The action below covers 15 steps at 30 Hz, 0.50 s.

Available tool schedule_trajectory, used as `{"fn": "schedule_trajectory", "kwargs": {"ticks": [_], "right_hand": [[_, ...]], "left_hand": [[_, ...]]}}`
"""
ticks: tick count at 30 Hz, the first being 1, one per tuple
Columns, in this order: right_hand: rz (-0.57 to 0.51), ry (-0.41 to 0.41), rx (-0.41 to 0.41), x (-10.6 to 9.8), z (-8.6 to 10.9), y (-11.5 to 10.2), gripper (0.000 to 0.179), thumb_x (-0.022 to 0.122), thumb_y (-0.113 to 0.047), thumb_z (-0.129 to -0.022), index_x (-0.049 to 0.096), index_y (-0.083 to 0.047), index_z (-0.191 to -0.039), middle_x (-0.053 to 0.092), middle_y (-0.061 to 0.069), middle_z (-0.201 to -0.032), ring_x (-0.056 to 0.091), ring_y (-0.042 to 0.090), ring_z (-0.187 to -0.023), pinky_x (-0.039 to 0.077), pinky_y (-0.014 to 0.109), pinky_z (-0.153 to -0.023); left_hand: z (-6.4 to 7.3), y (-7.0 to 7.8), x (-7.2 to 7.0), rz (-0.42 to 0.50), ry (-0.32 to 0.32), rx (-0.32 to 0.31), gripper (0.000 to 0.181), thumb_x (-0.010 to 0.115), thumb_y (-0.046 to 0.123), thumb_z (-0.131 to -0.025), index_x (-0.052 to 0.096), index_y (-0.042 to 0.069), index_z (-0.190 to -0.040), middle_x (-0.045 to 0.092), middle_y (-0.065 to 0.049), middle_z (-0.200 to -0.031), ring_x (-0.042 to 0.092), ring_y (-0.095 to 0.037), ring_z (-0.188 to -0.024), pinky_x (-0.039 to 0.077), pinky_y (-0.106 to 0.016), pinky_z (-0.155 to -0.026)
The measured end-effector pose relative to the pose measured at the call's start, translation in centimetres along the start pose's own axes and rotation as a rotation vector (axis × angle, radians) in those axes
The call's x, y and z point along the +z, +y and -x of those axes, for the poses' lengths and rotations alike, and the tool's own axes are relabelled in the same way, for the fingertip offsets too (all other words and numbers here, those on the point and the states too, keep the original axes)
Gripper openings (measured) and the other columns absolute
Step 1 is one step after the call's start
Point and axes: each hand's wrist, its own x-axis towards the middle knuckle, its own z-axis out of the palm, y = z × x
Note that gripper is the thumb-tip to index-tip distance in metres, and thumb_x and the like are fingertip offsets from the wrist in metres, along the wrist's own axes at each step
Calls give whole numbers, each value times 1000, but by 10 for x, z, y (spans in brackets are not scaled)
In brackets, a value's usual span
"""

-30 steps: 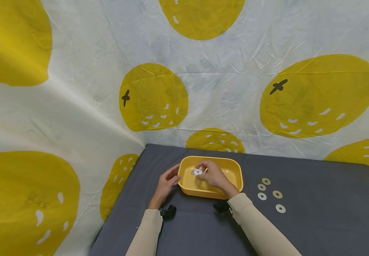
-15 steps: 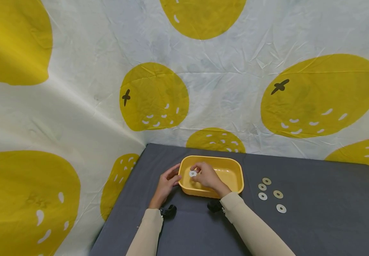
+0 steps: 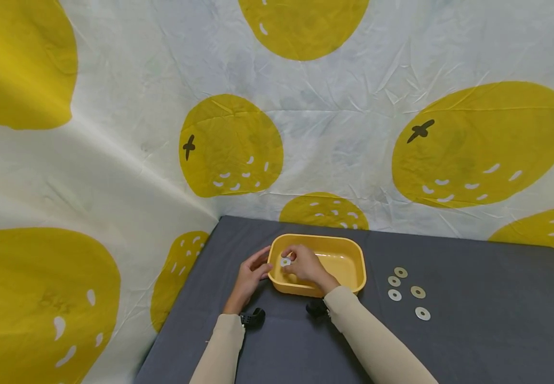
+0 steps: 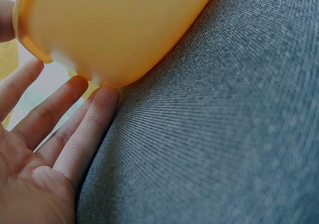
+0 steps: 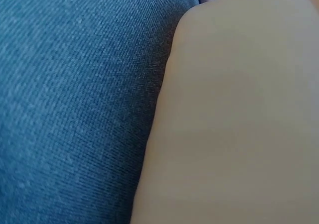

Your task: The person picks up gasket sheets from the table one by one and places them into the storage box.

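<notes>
A small pale ring is held between thumb and fingers by the right hand (image 3: pixel 303 262); the ring (image 3: pixel 282 261) is pinched near its edge, its hole facing up. Ring and fingers are lowered inside the yellow tub (image 3: pixel 341 266), toward its left end; whether the tub floor is touched by the ring cannot be told. No other item is seen in the tub, though part of its floor is covered by the hand.

The tub's left end is touched by the left hand (image 3: pixel 250 274): fingers extended and spread, tips laid against the outer wall, thumb brought to the rim. Nothing else is held there. In the right wrist view most of the frame is taken up by the tub's outer wall.

Both wrists are fitted with black straps (image 3: pixel 253 318); both arms are covered by beige sleeves (image 3: pixel 370 325).

Right of the tub, well apart from it, five loose rings (image 3: pixel 426 313) are scattered flat on the dark grey cloth (image 3: pixel 488 304), some tan, some whitish. Behind, the space is closed off by a white sheet (image 3: pixel 339 144) printed with yellow fruit.
</notes>
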Motion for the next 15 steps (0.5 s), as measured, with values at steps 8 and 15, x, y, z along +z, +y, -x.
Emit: {"fn": "schedule_trajectory", "kwargs": {"ticks": [8, 15], "right_hand": [[20, -1, -10, 4, -2, 4, 26, 85, -13, -83, 73, -12, -106, 59, 4, -86, 51, 18, -74, 41, 29, -66], [23, -5, 3, 7, -3, 6, 26, 85, -15, -83, 73, -12, -106, 59, 4, -86, 52, 18, -74, 40, 30, -67]], "left_hand": [[1, -1, 0, 9, -1, 9, 54, 65, 10, -99, 51, 12, -152, 60, -22, -143, 61, -38, -128, 61, -34, -90], [-1, -6, 0, 11, 0, 13, 54, 65, 9, -99, 52, 12, -151, 60, -22, -143, 61, -39, -127, 61, -34, -89]]}}
